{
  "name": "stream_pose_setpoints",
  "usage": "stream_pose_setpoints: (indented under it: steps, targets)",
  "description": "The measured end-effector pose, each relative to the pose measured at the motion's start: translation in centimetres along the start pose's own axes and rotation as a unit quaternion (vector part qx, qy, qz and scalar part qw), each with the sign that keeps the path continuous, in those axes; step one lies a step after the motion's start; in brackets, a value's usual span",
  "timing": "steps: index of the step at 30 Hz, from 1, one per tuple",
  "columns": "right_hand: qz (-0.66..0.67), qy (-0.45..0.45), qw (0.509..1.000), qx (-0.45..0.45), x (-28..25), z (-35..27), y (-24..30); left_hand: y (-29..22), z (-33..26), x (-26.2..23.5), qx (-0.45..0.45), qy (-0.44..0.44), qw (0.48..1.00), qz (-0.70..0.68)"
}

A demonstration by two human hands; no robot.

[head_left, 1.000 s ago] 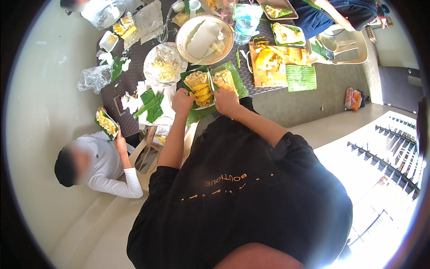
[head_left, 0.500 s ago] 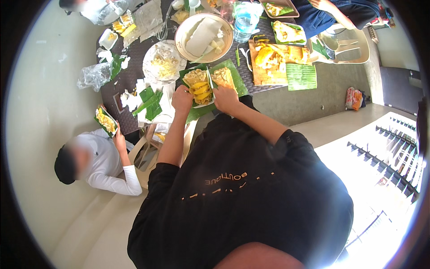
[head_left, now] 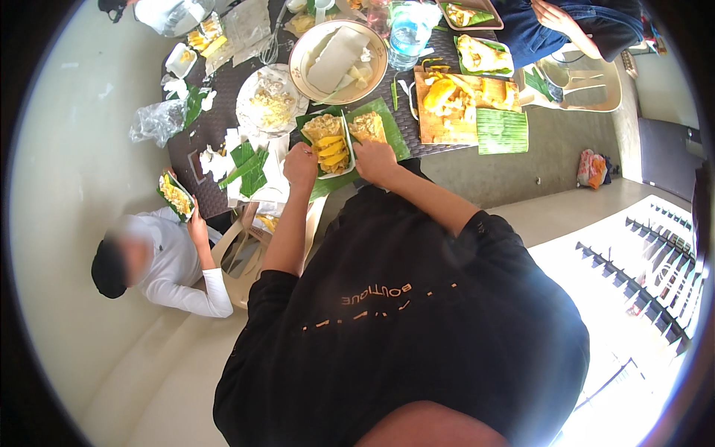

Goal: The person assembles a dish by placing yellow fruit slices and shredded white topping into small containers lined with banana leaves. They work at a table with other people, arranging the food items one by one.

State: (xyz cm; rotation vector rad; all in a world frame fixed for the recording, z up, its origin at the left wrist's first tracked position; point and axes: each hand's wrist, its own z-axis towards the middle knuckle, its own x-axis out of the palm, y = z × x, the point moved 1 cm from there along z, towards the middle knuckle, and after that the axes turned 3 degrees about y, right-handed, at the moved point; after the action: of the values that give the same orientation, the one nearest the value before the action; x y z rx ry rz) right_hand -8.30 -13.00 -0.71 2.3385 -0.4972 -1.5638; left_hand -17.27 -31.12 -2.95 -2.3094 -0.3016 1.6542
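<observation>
A small white tray [head_left: 348, 153] lined with banana leaf sits at the table's near edge. It holds a pale crumbly food [head_left: 322, 125] and a row of yellow fruit slices [head_left: 332, 152]. At its left edge my left hand [head_left: 300, 167] is closed, the fingers pinching the rim. My right hand [head_left: 377, 162] is closed against the opposite edge; its fingertips are partly hidden. Just beyond that hand another pale, crumbly-topped piece [head_left: 368, 127] rests on a banana leaf [head_left: 392, 132] spread under the tray.
Behind the tray stand a large bowl [head_left: 301, 62] and a plate of crumbs [head_left: 242, 104]. To the right lies a cutting board [head_left: 447, 132] with yellow fruit. A person in white [head_left: 175, 272] at the left holds another food tray [head_left: 176, 197]. Cut leaves [head_left: 253, 179] lie left of my hands.
My hands stay at the two edges of the tray, with barely any shift. At the far right another person's hand has moved slightly. The view has tilted a little.
</observation>
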Motion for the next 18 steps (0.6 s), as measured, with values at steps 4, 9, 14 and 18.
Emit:
stream_pose_setpoints:
  steps: [4, 9, 14, 18]
  targets:
    - [-0.014, -0.010, 1.000, -0.020, 0.1, 0.5, -0.8, -1.0, -0.8, -0.9, -0.003, -0.006, 1.000, 0.025]
    - [-0.003, 0.009, 0.999, -0.033, -0.5, 0.6, -1.5, 0.3, -1.8, -0.5, -0.025, -0.002, 1.000, -0.009]
    - [0.008, 0.020, 0.998, -0.051, -0.7, 1.1, -2.5, 0.3, -2.2, 0.5, -0.069, 0.006, 0.998, -0.010]
    - [0.025, 0.028, 0.997, -0.060, -2.0, 1.3, -2.9, -0.7, -2.4, 0.4, -0.102, 0.000, 0.994, -0.031]
